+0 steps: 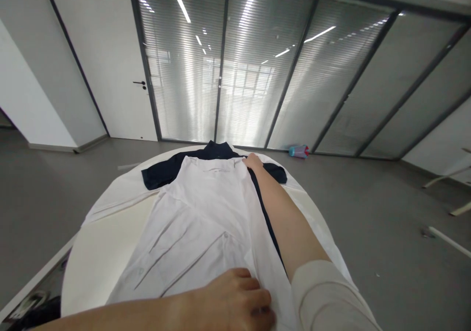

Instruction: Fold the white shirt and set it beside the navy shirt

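A white shirt [217, 193] lies spread lengthwise on a round table, with loose folds and a button showing on its lower half. My right hand [253, 162] reaches to its far right corner, the fingers closed on the cloth there. Near the bottom of the view, my left hand [243, 299] rests on the shirt's right side with curled fingers gripping the fabric; the fingertips are partly hidden. Under the white shirt is a dark navy shirt [165, 170], its collar and both short sleeves sticking out. More white cloth [121, 193] lies beneath that, over the table's far edge.
The round cream table [99, 247] stands on a grey floor. Beyond it are a glass partition [243, 75] with blinds and a white door [114, 75]. A blue and pink item [299, 151] sits by the partition. Pale furniture legs [449, 240] stand at right.
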{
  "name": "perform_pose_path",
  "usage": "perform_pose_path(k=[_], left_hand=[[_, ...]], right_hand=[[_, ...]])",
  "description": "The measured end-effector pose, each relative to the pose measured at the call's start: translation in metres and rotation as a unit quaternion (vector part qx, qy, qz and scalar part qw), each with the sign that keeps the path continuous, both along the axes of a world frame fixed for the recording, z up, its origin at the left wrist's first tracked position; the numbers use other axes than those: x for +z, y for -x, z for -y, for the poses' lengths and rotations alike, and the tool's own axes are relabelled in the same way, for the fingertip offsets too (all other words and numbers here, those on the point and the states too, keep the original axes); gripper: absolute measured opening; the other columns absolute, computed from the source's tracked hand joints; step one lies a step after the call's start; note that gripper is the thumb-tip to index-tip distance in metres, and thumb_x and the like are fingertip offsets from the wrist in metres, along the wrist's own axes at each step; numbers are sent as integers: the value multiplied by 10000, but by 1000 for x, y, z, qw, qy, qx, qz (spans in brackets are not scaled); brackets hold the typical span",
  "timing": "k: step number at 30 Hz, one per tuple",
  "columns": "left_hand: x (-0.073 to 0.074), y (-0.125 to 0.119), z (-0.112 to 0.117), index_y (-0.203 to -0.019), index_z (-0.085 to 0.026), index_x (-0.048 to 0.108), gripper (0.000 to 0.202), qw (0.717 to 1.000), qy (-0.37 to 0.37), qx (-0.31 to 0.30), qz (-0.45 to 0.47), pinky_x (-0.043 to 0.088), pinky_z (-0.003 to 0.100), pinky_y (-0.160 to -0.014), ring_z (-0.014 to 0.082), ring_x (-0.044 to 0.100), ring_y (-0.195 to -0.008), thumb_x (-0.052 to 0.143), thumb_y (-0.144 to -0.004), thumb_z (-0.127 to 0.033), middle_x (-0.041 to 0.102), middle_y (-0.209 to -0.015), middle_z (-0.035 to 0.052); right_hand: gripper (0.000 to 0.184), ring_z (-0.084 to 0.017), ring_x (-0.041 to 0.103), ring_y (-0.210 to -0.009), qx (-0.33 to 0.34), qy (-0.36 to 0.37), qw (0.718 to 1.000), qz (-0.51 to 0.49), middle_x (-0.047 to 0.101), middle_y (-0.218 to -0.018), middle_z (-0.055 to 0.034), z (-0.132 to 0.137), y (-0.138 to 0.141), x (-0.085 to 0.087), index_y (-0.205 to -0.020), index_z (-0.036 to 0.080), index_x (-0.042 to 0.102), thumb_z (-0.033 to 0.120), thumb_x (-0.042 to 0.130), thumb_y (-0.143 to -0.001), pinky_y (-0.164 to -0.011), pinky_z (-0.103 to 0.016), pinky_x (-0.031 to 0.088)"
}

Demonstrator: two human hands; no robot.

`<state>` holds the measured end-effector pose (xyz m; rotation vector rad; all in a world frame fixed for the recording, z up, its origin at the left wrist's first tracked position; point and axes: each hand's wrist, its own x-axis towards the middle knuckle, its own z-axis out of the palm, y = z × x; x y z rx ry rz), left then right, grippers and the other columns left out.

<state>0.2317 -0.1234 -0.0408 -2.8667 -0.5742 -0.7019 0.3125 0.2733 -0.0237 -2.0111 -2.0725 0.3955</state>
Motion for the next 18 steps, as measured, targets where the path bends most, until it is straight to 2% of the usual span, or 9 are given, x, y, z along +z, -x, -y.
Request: perform_pose_path(k=[3, 9, 14, 18], left_hand=[[-8, 5, 1, -889, -162, 644, 108, 1000, 19, -16, -7, 404, 313, -574, 136, 531, -651, 654, -944, -255, 591, -751, -17], [-37, 2, 7, -917, -168, 618, 145, 999, 41, -10, 6, 414, 274, -641, 111, 538, -645, 701, -926, -286, 584, -687, -40], [-37, 10, 19, -869, -160, 602, 149, 1000, 25, -2, 15, 410, 254, -632, 106, 469, -576, 664, -950, -269, 547, -653, -41], [-37, 20, 28, -792, -158, 589, 241, 999, 20, 16, 22, 413, 243, -598, 104, 432, -542, 589, -997, -285, 510, -614, -40]], right_hand=[[370, -336, 617, -1184, 21, -26, 999, 10, 638, -1273, -208, -1, 14, -3, -1232, 113, 634, 293, 514, -932, -936, -437, 514], [284, -291, 634, -1140, 93, -101, 990, 25, 681, -1194, -131, 16, 46, -10, -1169, 209, 627, 304, 439, -978, -933, -407, 493], [248, -269, 665, -1064, 170, -140, 973, 68, 701, -1127, -116, 32, 68, -17, -1136, 222, 614, 271, 422, -986, -878, -373, 500], [236, -266, 665, -1066, 188, -132, 970, 78, 700, -1137, -113, 39, 78, -24, -1125, 221, 621, 262, 439, -980, -872, -366, 499]])
